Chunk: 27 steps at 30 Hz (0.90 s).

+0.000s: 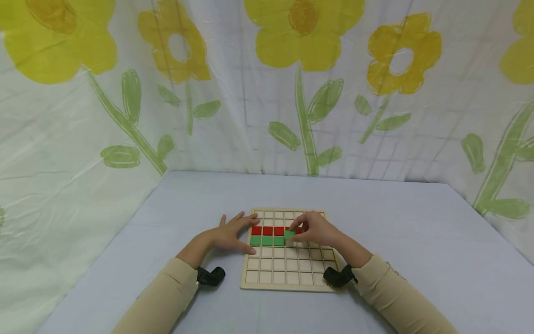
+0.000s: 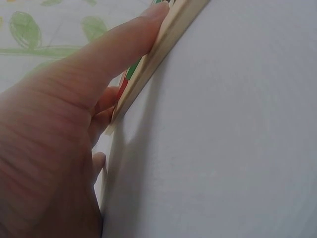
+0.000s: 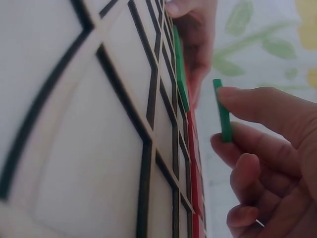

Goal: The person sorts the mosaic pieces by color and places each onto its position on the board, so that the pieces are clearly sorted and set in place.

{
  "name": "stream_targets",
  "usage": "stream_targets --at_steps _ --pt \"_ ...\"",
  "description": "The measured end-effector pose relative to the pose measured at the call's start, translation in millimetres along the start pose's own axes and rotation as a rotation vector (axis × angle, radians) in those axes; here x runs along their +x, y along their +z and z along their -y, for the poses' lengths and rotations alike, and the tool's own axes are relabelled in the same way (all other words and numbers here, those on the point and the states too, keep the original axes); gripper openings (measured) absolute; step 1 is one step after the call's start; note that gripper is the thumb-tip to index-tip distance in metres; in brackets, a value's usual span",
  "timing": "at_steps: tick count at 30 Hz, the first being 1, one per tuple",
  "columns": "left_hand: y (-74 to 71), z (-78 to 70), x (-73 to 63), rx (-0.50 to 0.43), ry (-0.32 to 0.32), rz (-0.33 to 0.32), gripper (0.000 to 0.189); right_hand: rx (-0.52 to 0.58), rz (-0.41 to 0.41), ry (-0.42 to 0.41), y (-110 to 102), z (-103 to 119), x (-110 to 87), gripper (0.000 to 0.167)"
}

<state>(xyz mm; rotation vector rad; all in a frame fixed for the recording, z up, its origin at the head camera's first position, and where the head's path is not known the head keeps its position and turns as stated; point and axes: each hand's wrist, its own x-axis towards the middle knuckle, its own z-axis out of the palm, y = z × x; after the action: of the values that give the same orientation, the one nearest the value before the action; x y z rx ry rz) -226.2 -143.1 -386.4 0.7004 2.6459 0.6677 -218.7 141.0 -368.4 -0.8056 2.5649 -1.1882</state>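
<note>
A wooden grid board (image 1: 273, 277) lies on the table, with a row of red square tiles (image 1: 268, 231) and, just in front of it, several green tiles (image 1: 267, 240) at the left end. Between thumb and fingertips my right hand (image 1: 319, 229) pinches one green square tile (image 3: 223, 111), held just above the board in the right wrist view. My left hand (image 1: 230, 234) is spread at the board's left edge, fingers and thumb resting on its rim (image 2: 158, 54).
The board stands on a pale table (image 1: 200, 195). Behind the table hangs a curtain (image 1: 233, 106) with printed yellow flowers. Black wrist cameras (image 1: 212, 276) sit on both wrists, and a small green bit (image 1: 389, 264) shows beside the right sleeve.
</note>
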Motion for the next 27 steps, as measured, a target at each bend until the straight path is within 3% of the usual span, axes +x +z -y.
stream_targets --at_steps 10,27 --pt "0.9 1.8 1.5 -0.003 -0.004 0.0 0.085 -0.114 0.003 -0.037 4.5 0.4 -3.1 0.019" --pt "0.8 3.6 2.8 0.0 -0.016 0.005 0.088 -0.143 0.005 -0.046 5.2 2.2 -4.1 0.02"
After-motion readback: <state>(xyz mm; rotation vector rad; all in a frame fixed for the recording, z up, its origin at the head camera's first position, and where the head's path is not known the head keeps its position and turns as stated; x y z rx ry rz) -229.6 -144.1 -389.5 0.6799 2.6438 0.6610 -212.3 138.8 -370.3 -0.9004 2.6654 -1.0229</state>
